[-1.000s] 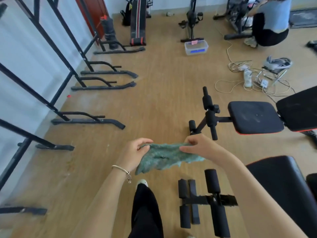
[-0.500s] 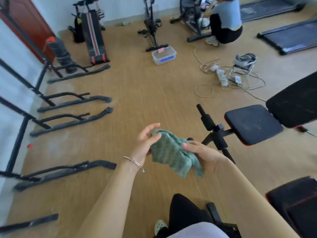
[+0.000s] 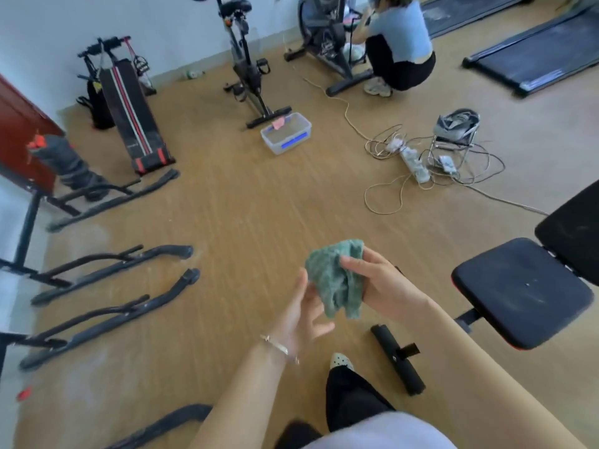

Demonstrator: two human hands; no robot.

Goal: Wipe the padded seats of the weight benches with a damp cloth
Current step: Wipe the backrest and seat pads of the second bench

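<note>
Wood floor (image 3: 259,222) fills the view, gym gear round the edges. Weight bench to the right of the fingers: black padded seat (image 3: 522,291) w/ dusty streaks, red trim at the near edge, backrest (image 3: 580,228) tilted up behind it; seat is apart from both hands, nothing on it. Black foam roller bar (image 3: 397,362) on the floor below the right hand. Clear plastic tub (image 3: 287,132) far ahead, past the fingers. Green cloth (image 3: 337,280) bunched up in mid-air, btwn the two hands. Right hand (image 3: 385,285) fingers clamped on the cloth's right side, thumb across the top. Left hand (image 3: 303,314) just under/left of it, fingers loosely apart, thumb touching the cloth's left edge, bracelet on the wrist.
</note>
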